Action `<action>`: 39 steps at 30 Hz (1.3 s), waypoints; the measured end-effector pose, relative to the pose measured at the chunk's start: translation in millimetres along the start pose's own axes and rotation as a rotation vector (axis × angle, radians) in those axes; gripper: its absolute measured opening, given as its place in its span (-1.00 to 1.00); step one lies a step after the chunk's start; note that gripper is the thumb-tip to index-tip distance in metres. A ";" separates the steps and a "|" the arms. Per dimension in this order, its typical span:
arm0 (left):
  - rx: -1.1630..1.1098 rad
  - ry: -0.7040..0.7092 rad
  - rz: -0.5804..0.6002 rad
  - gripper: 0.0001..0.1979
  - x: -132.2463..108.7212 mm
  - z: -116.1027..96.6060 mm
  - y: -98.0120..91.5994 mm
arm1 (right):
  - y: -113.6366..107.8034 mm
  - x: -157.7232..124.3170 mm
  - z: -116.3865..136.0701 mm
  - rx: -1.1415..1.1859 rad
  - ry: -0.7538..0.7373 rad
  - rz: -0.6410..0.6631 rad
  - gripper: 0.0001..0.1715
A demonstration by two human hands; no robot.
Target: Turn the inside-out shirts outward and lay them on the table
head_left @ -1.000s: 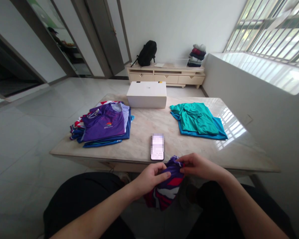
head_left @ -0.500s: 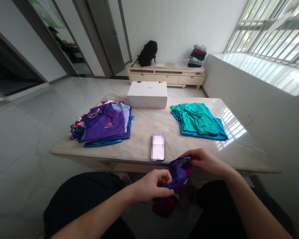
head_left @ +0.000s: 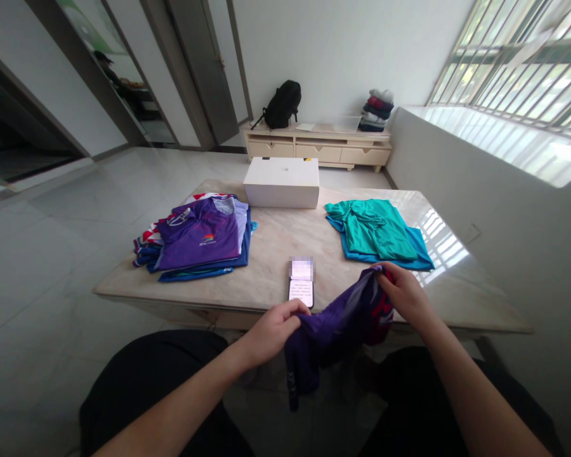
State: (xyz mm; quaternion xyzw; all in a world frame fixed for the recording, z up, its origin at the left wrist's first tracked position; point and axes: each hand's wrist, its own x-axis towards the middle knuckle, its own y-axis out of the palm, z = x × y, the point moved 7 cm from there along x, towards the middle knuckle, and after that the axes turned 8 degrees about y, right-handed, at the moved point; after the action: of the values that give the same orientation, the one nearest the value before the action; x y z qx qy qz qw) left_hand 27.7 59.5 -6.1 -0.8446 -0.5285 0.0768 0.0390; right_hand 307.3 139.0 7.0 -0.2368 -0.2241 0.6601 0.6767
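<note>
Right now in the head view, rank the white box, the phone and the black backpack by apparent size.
1. white box
2. black backpack, though it sits farther away, so it is really bigger than it looks
3. phone

The purple shirt [head_left: 335,327] is soft and crumpled, with a bit of red showing at its right end. It is stretched out in the air at about 6 o'clock, just in front of the near edge of the counter [head_left: 266,279], with its right end higher than its left. One floppy part hangs straight down from the left end.
</note>
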 end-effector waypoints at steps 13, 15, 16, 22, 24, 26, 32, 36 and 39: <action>-0.125 0.042 -0.270 -0.80 3.9 1.0 -36.0 | -2.9 -9.1 5.7 0.371 0.056 0.128 -0.49; -0.144 0.061 -0.244 -0.73 4.3 0.2 -30.9 | -2.2 -9.9 7.6 0.379 0.062 0.164 -0.48; -0.115 0.080 -0.246 -0.69 3.9 -1.3 -30.3 | -1.8 -10.5 9.3 0.371 0.060 0.184 -0.48; 0.255 0.227 -0.184 -0.66 -3.7 -21.0 -33.7 | -2.6 -15.2 19.5 0.246 -0.026 0.348 -0.55; 0.332 0.288 -0.045 -0.67 -7.5 -30.7 -28.8 | -4.4 -16.6 15.7 0.201 -0.028 0.399 -0.55; 0.401 0.352 0.086 -0.70 -13.5 -40.3 -23.3 | -6.5 -18.4 9.3 0.182 -0.004 0.451 -0.54; 0.575 0.362 0.229 -0.58 -29.8 -38.2 -12.9 | -9.1 -29.2 14.9 0.234 -0.031 0.649 -0.58; 0.706 0.387 0.214 -0.76 -38.0 -26.6 -12.2 | 2.4 -38.6 29.9 0.196 -0.123 0.797 -0.60; 0.687 0.374 0.163 -0.73 -41.8 -24.7 -18.3 | 12.0 -40.7 28.2 0.162 -0.080 0.825 -0.59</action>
State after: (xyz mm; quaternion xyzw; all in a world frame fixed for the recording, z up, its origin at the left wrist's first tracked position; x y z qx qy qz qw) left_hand -2.2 30.3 24.7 -0.8208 -0.3872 0.0968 0.4086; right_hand 279.3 99.3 22.2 -0.2266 -0.0841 0.8999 0.3629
